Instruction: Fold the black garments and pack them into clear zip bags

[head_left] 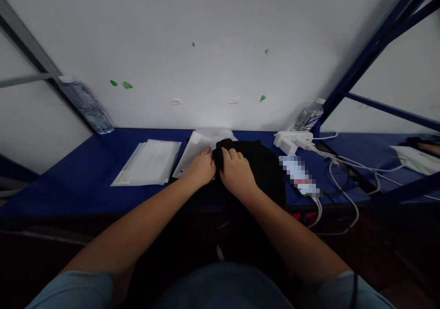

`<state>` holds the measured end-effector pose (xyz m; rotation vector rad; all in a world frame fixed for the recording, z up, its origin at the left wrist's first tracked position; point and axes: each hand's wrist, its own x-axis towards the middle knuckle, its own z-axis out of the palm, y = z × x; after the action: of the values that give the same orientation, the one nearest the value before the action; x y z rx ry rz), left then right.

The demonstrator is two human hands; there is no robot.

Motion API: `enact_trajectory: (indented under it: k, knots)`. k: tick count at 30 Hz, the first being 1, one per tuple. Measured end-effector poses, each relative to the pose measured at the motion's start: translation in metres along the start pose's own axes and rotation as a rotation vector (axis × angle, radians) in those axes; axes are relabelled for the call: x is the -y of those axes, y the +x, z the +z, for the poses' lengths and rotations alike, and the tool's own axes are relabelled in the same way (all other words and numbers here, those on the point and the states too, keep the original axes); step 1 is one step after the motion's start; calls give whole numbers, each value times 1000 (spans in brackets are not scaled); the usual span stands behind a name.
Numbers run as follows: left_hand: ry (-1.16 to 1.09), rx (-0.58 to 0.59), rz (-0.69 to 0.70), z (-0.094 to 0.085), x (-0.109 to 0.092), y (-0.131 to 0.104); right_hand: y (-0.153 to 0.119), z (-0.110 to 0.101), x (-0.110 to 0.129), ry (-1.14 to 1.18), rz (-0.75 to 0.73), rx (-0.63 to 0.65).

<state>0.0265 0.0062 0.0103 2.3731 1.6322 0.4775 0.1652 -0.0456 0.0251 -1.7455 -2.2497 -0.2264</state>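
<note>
A piece of black fabric (264,167) lies bunched on the blue desk and drapes over its front edge; I cannot tell what garment or item it is. My right hand (239,171) grips a raised fold of it, fingers curled over the top. Close beside it, my left hand (202,167) pinches the fabric's left edge, its fingertips partly hidden. Beneath and behind the left hand is a white sheet (189,151), partly covered by the hand and the fabric.
Clear plastic sleeves with papers (147,164) lie on the desk (82,171) at left. Water bottles stand at the left (87,105) and right (309,116). A power strip (295,138), a phone (299,176) and loose cables (343,194) occupy the right side. A white wall (223,70) rises behind.
</note>
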Motion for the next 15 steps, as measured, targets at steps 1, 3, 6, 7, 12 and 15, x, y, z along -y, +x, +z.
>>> enact_trajectory:
  k: [1, 3, 6, 7, 12, 15]
  knots:
    - [-2, -2, -18, 0, 1, -1, -2, 1, 0, -16, -33, 22]
    - [-13, 4, -44, 0, 3, -1, -5, 1, -1, -52, -89, 53]
    - [-52, -1, -75, -1, 4, -1, -8, -2, -4, -103, -143, 88]
    - [-67, -9, -85, -1, 4, -1, -7, -3, -4, -114, -160, 97]
    - [-66, -29, -89, -2, 0, -2, 5, -6, 0, -126, -167, 115]
    - [-29, -36, -57, 0, -3, -3, 11, -4, 8, -115, -126, 103]
